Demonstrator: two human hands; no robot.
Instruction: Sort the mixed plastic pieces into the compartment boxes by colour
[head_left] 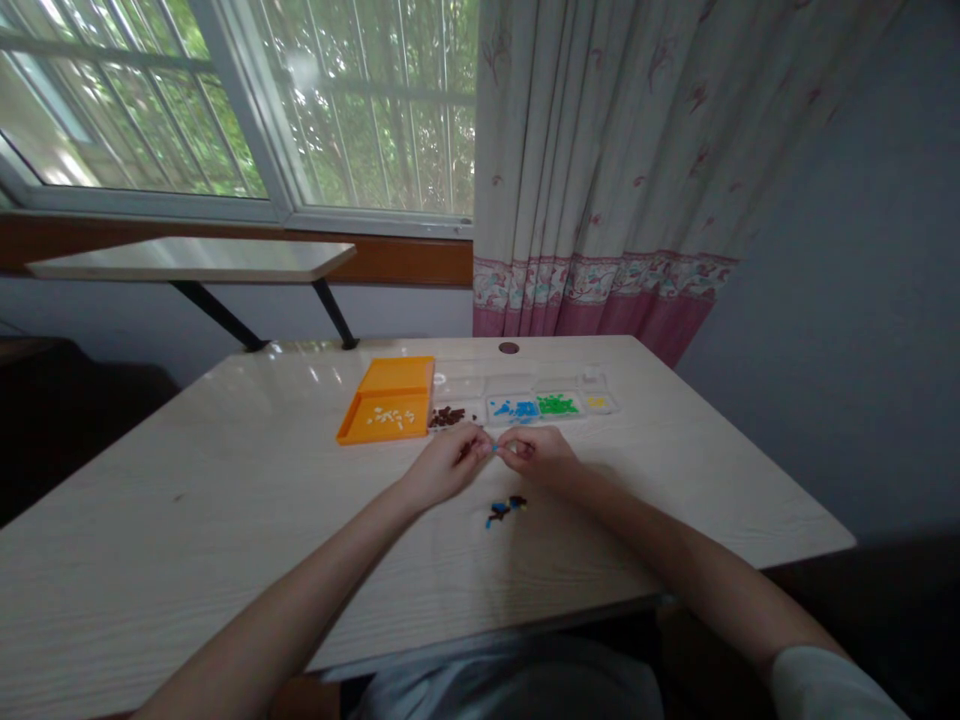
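Note:
My left hand point(452, 462) and my right hand point(541, 456) meet above the table, fingertips pinched together. Between them shows a tiny blue piece point(494, 447), too small to make out its exact shape; both hands seem to grip it. Nearer to me on the table lies a small cluster of black, blue and yellow pieces point(506, 510). Just beyond my hands stands a clear compartment tray point(616, 400) holding blue pieces point(516, 409), green pieces point(557, 404), a few yellow pieces point(597, 402) and brown pieces point(448, 416), each colour in its own section.
An open orange box point(396, 375) with white pieces point(391, 417) in it sits left of the tray. A raised shelf point(195, 260) on black legs stands at the back left. Behind the table point(247, 500) are a window and a curtain point(592, 180).

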